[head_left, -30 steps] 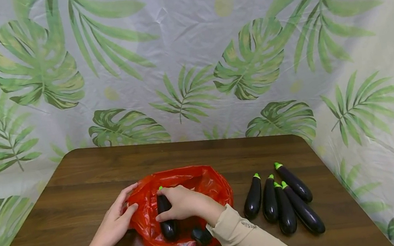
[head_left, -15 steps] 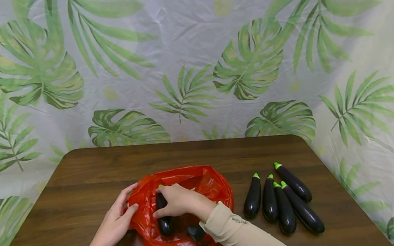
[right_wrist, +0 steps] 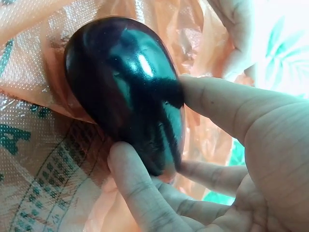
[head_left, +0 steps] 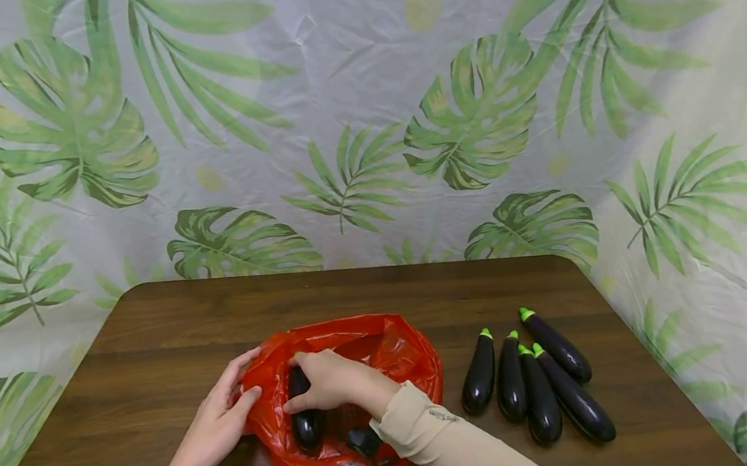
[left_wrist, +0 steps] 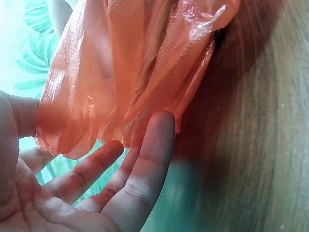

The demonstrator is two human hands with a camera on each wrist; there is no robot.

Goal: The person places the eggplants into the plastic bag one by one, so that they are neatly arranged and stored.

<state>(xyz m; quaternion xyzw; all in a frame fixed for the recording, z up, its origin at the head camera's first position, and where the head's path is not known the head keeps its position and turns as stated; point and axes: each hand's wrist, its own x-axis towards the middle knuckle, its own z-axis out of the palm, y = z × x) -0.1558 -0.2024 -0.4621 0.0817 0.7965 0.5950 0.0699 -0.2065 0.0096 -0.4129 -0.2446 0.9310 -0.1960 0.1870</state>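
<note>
Pinching an eggplant (right_wrist: pixel 123 92) inside the red plastic bag (head_left: pixel 395 344) with the right hand (head_left: pixel 328 381), touching its side with the spread left hand (head_left: pixel 216 419). Likely packing; next, probably needs laying down softly and letting go.

The red bag (head_left: pixel 402 345) gapes beyond the blocking right sleeve (head_left: pixel 454 443).

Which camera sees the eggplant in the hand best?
The right wrist view: the eggplant looks big and shiny there. The head view shows it smaller, partly covered by the right hand; in the left wrist view, I can't make it out.
</note>
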